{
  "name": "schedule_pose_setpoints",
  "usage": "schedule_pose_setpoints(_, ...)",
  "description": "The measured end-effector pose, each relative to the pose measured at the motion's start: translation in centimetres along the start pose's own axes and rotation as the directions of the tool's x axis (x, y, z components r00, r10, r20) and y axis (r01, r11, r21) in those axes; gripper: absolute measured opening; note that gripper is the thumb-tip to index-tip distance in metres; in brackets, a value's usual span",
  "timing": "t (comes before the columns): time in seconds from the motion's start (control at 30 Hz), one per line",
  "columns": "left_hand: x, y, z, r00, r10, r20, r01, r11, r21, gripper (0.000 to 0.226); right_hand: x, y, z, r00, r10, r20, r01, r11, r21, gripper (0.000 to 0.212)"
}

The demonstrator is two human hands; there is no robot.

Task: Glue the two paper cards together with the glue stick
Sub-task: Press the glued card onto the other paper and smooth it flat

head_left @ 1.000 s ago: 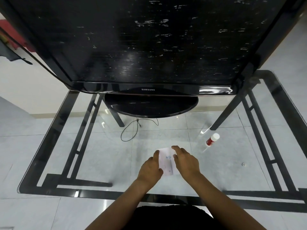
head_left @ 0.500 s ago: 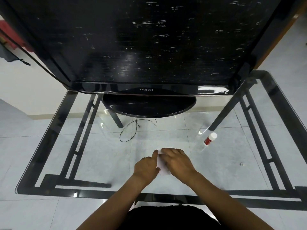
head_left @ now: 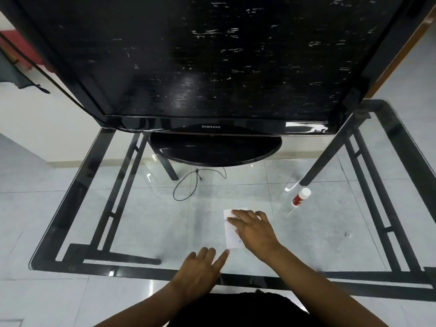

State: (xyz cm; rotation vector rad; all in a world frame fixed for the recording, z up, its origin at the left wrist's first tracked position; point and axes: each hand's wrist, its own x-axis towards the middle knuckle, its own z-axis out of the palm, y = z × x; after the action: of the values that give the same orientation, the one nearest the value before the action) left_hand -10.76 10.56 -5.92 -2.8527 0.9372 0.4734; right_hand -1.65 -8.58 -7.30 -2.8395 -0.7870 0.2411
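A white paper card (head_left: 230, 234) lies flat on the glass table (head_left: 146, 232), near the front middle. My right hand (head_left: 253, 230) rests flat on top of it, fingers spread, covering its right part. I cannot tell whether a second card lies under it. My left hand (head_left: 200, 271) is nearer the front edge, apart from the card, fingers loosely extended and holding nothing. The glue stick (head_left: 301, 197), white with a red label and white cap, stands on the glass to the right, beyond my right hand.
A large black television (head_left: 212, 55) on an oval stand (head_left: 215, 149) fills the back of the table. A thin black cable (head_left: 188, 185) loops in front of the stand. The black table frame (head_left: 389, 185) shows through the glass. A tiny speck (head_left: 347, 234) lies at the right.
My left hand has let go of the card and pulled back toward the front edge. My right hand has slid over the card and stays pressed flat on it.
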Motion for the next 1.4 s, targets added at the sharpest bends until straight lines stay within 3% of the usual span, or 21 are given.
schedule_pose_setpoints(0.17, 0.9, -0.3, -1.4, 0.983, 0.076, -0.166, -0.077, 0.997, -0.001, 0.038, -1.0, -0.9, -0.5, 0.998, 0.037, -0.055, -0.04, 0.997, -0.062, 0.062)
schedule_pose_setpoints(0.23, 1.3, -0.1, -1.8, 0.981, 0.097, -0.169, -0.101, 0.995, -0.014, 0.031, -2.6, -1.4, 0.2, 0.99, -0.035, -0.134, 0.027, 0.998, -0.055, 0.052)
schedule_pose_setpoints(0.33, 2.0, 0.0, -2.4, 0.978, 0.092, -0.186, -0.104, 0.993, -0.059, 0.039, -5.5, -1.4, 1.6, 0.974, -0.128, -0.185, 0.118, 0.991, -0.067, 0.04)
schedule_pose_setpoints(0.47, 2.1, 0.3, -2.3, 0.982, 0.047, -0.184, -0.063, 0.995, -0.083, 0.06, -7.3, -0.6, 1.9, 0.977, -0.156, -0.148, 0.138, 0.982, -0.128, 0.042)
schedule_pose_setpoints(0.7, 2.4, 0.9, -1.7, 0.997, -0.013, -0.073, 0.009, 0.999, -0.049, 0.059, -7.8, 1.4, 1.8, 0.974, -0.159, -0.161, 0.138, 0.981, -0.139, 0.037)
schedule_pose_setpoints(0.9, 3.2, 1.3, -2.0, 0.996, -0.086, 0.027, 0.089, 0.984, -0.151, 0.06, -8.2, 2.3, 1.5, 0.974, -0.136, -0.181, 0.107, 0.981, -0.159, 0.034)
schedule_pose_setpoints(1.03, 4.4, 2.2, -3.0, 0.989, -0.136, 0.054, 0.143, 0.974, -0.174, 0.059, -6.3, 0.0, 1.1, 0.984, -0.132, -0.116, 0.119, 0.986, -0.116, 0.05)
schedule_pose_setpoints(1.3, 4.2, 2.4, -3.8, 0.981, -0.165, 0.106, 0.183, 0.963, -0.195, 0.05, -3.2, 1.5, 0.3, 0.994, -0.089, -0.068, 0.083, 0.993, -0.084, 0.047)
schedule_pose_setpoints(1.4, 4.0, 2.4, -3.6, 0.98, -0.152, 0.132, 0.177, 0.963, -0.205, 0.058, -1.8, 2.8, -0.4, 0.997, -0.068, -0.025, 0.066, 0.995, -0.08, 0.054)
